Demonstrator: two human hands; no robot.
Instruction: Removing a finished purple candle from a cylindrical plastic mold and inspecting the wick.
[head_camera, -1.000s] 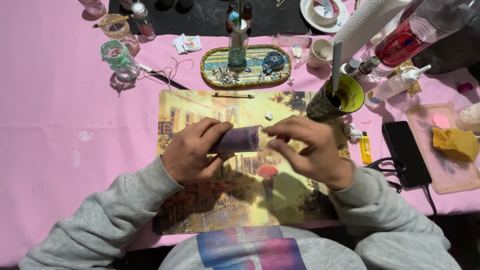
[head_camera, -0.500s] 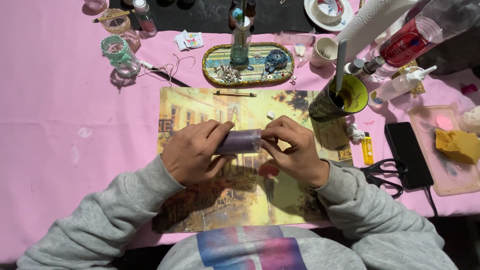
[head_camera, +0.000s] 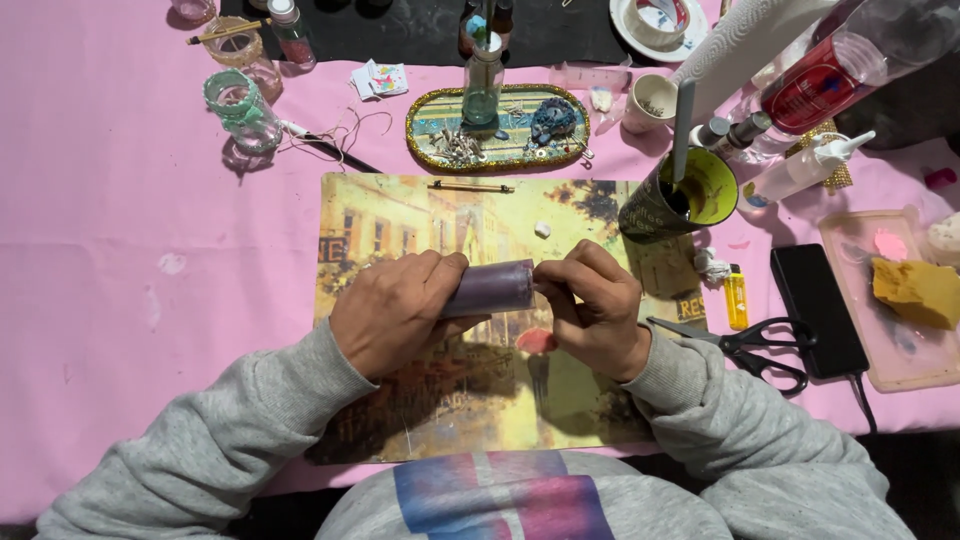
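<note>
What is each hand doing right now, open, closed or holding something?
Left hand: closed around the purple cylindrical bottle, lying sideways.
Right hand: fingers pinched at the same bottle's right end.

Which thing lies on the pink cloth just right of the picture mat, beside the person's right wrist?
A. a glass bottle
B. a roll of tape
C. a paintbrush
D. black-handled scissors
D: the scissors lie next to the right hand, near the yellow lighter.
</note>
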